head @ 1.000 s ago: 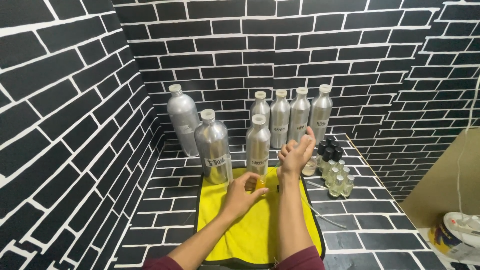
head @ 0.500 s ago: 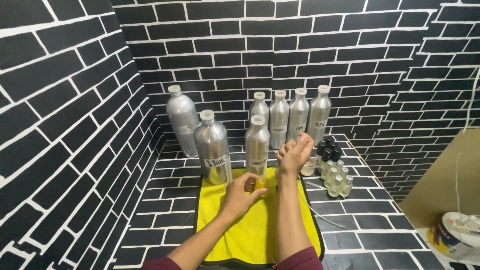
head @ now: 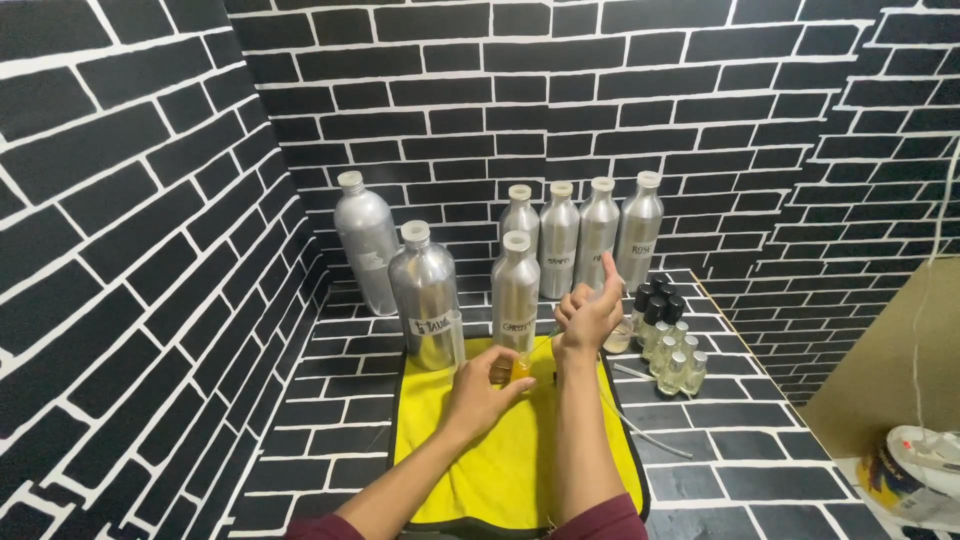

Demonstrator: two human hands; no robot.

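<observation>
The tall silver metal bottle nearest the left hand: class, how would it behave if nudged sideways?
The tall silver metal bottle is narrow and upright, so it would probably tip rather than slide. Its smooth round body would likely roll once down, and feel slippery.

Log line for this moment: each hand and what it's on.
left hand: grips small amber bottle on yellow cloth | right hand: raised above bottle, held item unclear | behind: silver bottles
</observation>
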